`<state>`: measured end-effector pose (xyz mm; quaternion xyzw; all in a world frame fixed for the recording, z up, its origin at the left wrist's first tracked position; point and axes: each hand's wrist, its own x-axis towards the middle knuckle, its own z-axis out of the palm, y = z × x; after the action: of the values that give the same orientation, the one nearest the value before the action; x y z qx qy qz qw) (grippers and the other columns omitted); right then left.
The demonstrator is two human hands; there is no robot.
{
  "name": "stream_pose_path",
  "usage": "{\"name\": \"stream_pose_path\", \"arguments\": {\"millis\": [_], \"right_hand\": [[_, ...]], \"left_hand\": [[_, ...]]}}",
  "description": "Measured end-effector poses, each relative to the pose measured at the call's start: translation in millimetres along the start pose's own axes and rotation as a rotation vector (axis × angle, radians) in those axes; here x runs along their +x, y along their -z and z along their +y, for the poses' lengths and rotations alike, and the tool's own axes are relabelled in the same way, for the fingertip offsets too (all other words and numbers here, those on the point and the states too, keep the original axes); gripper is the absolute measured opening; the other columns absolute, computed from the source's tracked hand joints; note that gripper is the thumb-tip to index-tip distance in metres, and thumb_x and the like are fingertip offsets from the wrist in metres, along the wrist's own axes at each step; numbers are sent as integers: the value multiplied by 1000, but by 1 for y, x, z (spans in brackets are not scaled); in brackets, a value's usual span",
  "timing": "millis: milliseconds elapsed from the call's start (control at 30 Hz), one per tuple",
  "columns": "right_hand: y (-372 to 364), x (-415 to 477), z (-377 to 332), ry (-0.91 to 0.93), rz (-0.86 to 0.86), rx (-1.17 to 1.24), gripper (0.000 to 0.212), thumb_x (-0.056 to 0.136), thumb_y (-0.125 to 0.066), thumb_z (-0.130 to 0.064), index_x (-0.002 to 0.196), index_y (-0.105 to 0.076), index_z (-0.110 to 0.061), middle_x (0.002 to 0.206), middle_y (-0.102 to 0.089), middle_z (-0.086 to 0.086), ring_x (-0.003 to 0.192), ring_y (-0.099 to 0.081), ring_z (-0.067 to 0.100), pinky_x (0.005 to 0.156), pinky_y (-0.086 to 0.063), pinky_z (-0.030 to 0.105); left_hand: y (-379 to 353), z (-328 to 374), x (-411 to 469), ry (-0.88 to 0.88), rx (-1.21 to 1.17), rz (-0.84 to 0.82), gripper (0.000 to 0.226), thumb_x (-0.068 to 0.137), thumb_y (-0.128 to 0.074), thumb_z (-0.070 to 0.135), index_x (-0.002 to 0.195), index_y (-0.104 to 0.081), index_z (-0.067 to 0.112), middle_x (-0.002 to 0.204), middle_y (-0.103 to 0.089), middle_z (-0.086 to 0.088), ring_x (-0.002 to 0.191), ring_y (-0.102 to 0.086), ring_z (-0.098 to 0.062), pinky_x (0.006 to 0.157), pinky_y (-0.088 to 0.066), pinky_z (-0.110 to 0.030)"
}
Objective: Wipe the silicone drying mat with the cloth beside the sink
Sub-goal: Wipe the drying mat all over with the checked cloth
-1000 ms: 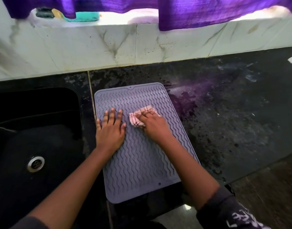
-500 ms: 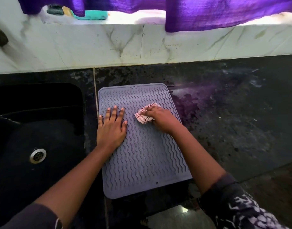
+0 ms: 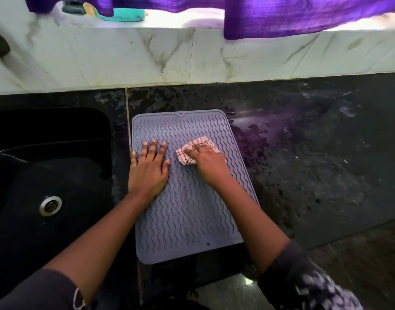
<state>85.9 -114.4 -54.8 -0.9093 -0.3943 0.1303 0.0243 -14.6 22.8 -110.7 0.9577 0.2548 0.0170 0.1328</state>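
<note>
A grey silicone drying mat [image 3: 187,220] with wavy ridges lies on the black counter, just right of the sink. My left hand [image 3: 149,171] presses flat on the mat's left side, fingers spread, holding nothing. My right hand [image 3: 208,166] rests on a bunched white cloth with red check lines [image 3: 192,151] in the mat's upper middle, fingers pressing it against the ridges. Part of the cloth is hidden under that hand.
A black sink [image 3: 49,186] with a steel drain [image 3: 50,205] sits to the left. Speckled black counter [image 3: 315,164] extends right, with wet smears. A marble-tiled wall [image 3: 192,57] rises behind, with a purple curtain [image 3: 281,16] and a teal item [image 3: 125,15] on the sill.
My right hand has moved the cloth from the mat's middle towards its upper right, then slightly back left. The left hand stays pressed on the mat's left side.
</note>
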Motion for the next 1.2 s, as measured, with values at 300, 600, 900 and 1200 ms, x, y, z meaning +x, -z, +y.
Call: {"name": "stream_pose_path", "arguments": {"millis": [300,600,900,1200], "right_hand": [[10,-101,3,90,-133,63,55,92,-50,-9,138,-38,-36,138,-51,-1,113,-56,19,92,-50,38],[-21,-41,13,29,-60,59,55,94,-39,-47,145,-20,-39,158,-14,-3,145,-7,23,111,-14,53],[-10,-140,13,136,-177,126,50,93,-49,-20,140,-37,-33,144,-43,-2,128,-42,20,105,-37,37],[-31,-83,6,-4,-5,53,53,97,-44,-23,144,-24,-36,154,-27,-3,141,-21,21,107,-26,48]], "left_hand": [[1,0,0,-9,10,9,55,99,-23,41,151,-11,27,160,-8,-1,148,-2,-22,117,-3,-49],[1,0,0,0,7,8,55,99,-22,42,151,-11,28,160,-8,-1,148,-2,-21,117,-1,-48],[0,0,0,-1,13,18,54,99,-23,42,151,-13,28,160,-11,-1,148,-4,-22,118,-3,-49],[-1,0,0,-1,6,30,54,99,-24,42,151,-14,27,160,-11,-1,147,-4,-22,118,-2,-49]]}}
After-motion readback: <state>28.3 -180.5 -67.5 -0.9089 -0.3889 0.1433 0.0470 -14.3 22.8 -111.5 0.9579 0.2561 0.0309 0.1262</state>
